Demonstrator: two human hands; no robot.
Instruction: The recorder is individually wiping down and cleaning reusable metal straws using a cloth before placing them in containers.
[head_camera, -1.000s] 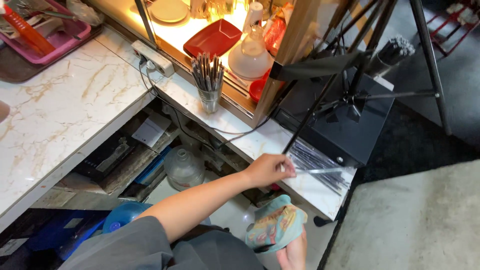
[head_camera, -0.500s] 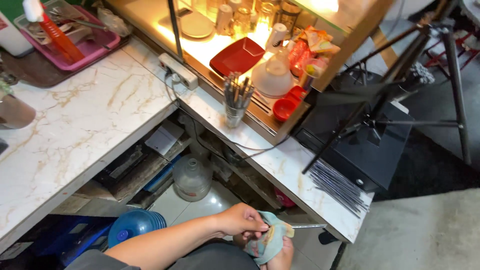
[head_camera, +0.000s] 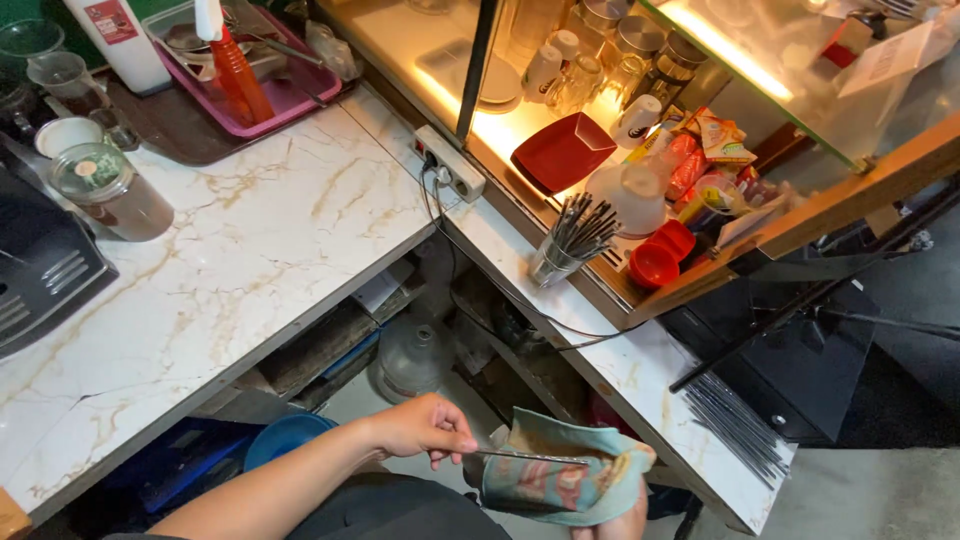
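Drinks stall: cups (head_camera: 560, 62), straws (head_camera: 585, 222), marble counter (head_camera: 250, 250).

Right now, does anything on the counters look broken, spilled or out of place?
Yes. The marble countertop has a dark crack across its near left corner. A bundle of thin metal straws lies loose at the edge of the narrow marble shelf. No spill shows.

Head view, steeply down, close

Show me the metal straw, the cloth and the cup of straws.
metal straw (head_camera: 535, 458), head view, mid-shaft above the cloth
cloth (head_camera: 560, 485), head view, patterned front fold
cup of straws (head_camera: 553, 264), head view, cup wall
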